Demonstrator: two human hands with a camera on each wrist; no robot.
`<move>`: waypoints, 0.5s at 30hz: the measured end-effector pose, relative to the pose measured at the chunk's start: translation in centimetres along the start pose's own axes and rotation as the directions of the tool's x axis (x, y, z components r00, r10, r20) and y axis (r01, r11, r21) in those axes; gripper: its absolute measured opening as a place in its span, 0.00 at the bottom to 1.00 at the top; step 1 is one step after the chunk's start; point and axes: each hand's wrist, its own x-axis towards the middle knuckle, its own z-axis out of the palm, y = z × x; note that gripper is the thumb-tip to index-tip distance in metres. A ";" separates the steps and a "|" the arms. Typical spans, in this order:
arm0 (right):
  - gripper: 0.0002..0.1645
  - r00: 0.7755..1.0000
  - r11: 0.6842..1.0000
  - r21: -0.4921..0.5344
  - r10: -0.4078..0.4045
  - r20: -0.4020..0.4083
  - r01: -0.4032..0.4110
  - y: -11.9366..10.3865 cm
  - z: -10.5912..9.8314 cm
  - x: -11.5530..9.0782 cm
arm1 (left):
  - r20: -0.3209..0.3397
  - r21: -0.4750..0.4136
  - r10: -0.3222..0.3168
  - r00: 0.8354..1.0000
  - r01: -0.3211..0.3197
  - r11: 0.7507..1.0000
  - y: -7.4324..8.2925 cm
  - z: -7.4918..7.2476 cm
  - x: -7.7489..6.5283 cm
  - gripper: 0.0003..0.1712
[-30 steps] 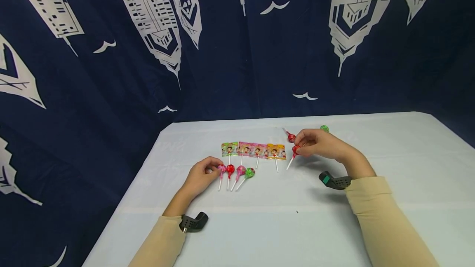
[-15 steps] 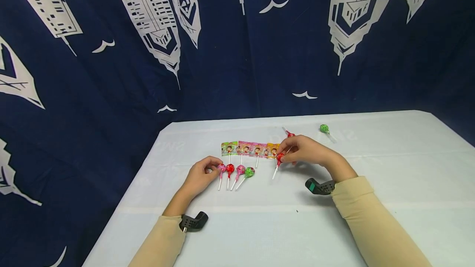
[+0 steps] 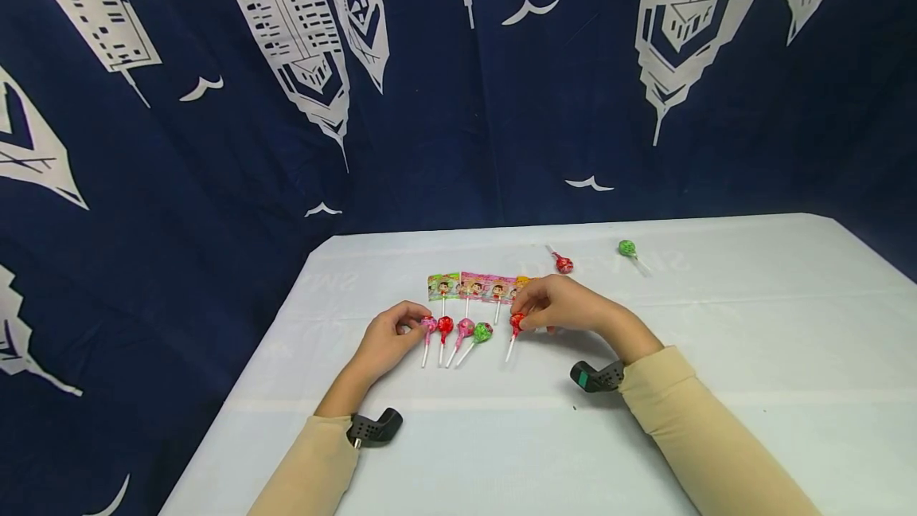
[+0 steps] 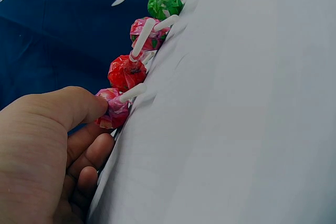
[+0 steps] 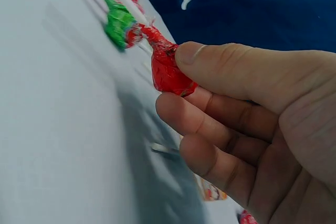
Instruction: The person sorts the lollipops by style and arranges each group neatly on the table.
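My right hand (image 3: 562, 310) pinches a red-wrapped lollipop (image 5: 169, 71) by its candy head, with the white stick pointing toward the near side. To its left lies a row of round lollipops: a green one (image 3: 482, 333), a pink one (image 3: 464, 330), a red one (image 3: 445, 326) and another pink one (image 4: 114, 109) at the left end. Thumb and fingers of my left hand (image 3: 387, 345) pinch that end pink lollipop by its head. In the left wrist view the row's sticks point toward the table's near side.
Behind the row lie flat lollipops in green (image 3: 443, 287), pink (image 3: 483, 287) and orange wrappers, the orange one mostly covered by my right hand. Farther back on the white table (image 3: 716, 301) are a red lollipop (image 3: 563, 264) and a green one (image 3: 627, 248). A dark blue printed cloth (image 3: 458, 142) hangs behind.
My right hand has carried the red lollipop left and nearer, from beside the far red lollipop to the row's right end. My left hand has stayed in place.
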 end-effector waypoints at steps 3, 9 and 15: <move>0.11 1.000 1.000 -0.002 -0.005 0.011 0.005 -0.1 0.5 0.2 | 0.000 0.002 0.000 1.000 0.000 1.000 0.0 0.0 0.0 0.10; 0.10 1.000 1.000 -0.018 -0.023 0.021 0.023 -0.5 1.3 0.4 | -0.001 0.005 0.003 1.000 -0.003 1.000 0.0 0.0 0.1 0.10; 0.10 0.999 0.999 -0.030 -0.038 0.034 0.039 -0.7 2.1 0.6 | -0.004 0.013 -0.002 1.000 0.002 1.000 0.0 0.1 0.1 0.10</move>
